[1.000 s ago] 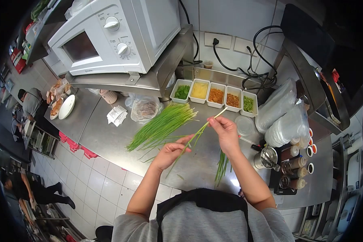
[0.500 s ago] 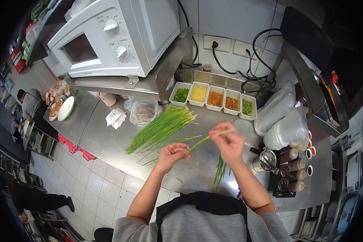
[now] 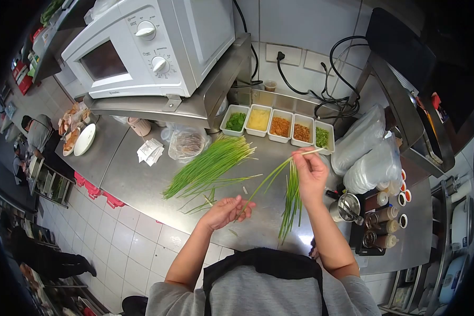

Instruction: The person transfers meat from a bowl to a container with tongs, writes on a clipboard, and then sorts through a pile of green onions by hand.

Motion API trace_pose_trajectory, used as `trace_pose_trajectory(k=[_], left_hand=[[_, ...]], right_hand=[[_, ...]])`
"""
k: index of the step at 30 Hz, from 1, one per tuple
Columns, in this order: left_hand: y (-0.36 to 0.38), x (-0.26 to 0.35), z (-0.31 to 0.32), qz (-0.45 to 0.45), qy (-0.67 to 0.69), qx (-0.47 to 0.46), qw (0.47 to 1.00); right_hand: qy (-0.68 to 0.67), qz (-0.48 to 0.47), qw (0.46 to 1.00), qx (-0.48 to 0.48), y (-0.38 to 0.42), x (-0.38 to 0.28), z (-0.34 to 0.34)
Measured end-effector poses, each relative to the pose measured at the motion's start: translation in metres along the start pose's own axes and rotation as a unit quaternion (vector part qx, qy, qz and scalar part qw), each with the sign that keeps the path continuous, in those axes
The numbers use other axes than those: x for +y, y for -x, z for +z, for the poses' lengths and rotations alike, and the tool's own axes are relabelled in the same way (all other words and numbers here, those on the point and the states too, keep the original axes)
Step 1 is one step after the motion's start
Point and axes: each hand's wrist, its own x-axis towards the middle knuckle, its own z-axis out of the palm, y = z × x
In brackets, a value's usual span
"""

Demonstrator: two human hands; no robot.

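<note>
A thin green onion (image 3: 271, 174) is stretched slantwise between my hands. My right hand (image 3: 310, 176) is closed on it near its pale root end, which sticks out to the right. My left hand (image 3: 228, 211) is lower, its fingers closed around the leafy green end. Left of my hands lies a large pile of green onions (image 3: 210, 163), with a few loose stalks at its near side. A smaller bunch (image 3: 290, 203) rests on the steel counter (image 3: 168, 210) below my right hand. Small scraps (image 3: 244, 189) lie between the two.
Along the back stand several white tubs (image 3: 257, 120) of chopped ingredients. A microwave (image 3: 142, 52) sits on a raised shelf. To the right are wrapped plastic containers (image 3: 374, 166), a metal cup (image 3: 345, 208) and sauce bottles (image 3: 387, 214). Another person (image 3: 39, 134) is far left.
My right hand has moved up and right with the root end. My left hand has shifted slightly down, its fingers drawn closer together. A small scrap now lies on the counter between them.
</note>
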Motion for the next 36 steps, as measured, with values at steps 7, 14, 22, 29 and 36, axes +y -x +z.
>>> trace_pose_trajectory(k=[7,14,22,29,36], left_hand=[[0.009,-0.014,-0.012,0.017,-0.125,0.104,0.986],[-0.028,-0.036,-0.058,0.038,-0.230,0.223,0.947],[-0.073,-0.018,-0.079,0.204,-0.657,0.345,0.639],[-0.074,-0.021,-0.056,0.223,-0.675,0.327,0.623],[-0.076,-0.048,-0.017,0.216,-0.698,0.324,0.602]], right_hand=[[0.016,-0.064,0.998,-0.005,-0.003,-0.016,-0.016],[-0.021,-0.225,0.964,-0.140,0.008,-0.067,-0.005],[0.073,0.286,0.951,-0.097,0.012,0.065,-0.056],[0.163,0.408,0.897,-0.043,0.039,0.135,-0.085],[0.555,0.095,0.818,-0.117,0.032,0.124,-0.051]])
